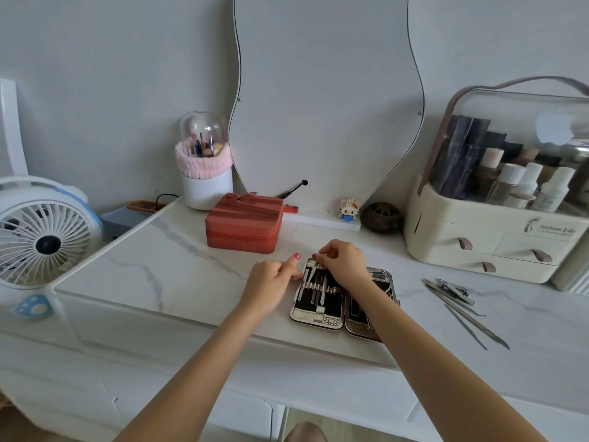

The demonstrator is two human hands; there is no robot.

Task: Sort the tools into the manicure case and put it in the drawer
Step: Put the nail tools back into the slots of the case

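Lying open on the marble bench [178, 275], the manicure case [322, 309] sat at the front edge, several tools already slotted under its straps. The left hand [272, 285] rested against the case's left rim, fingers loosely curled with one fingertip raised, apparently steadying it. The right hand [345, 263] pinched something at the case's far end, probably a tool being seated, though the fingers hid what it was. The right forearm covered much of the case's right half. More loose tools [459, 301] lay apart on the bench to the right, presumably waiting their turn. No drawer for the case could be identified for certain.
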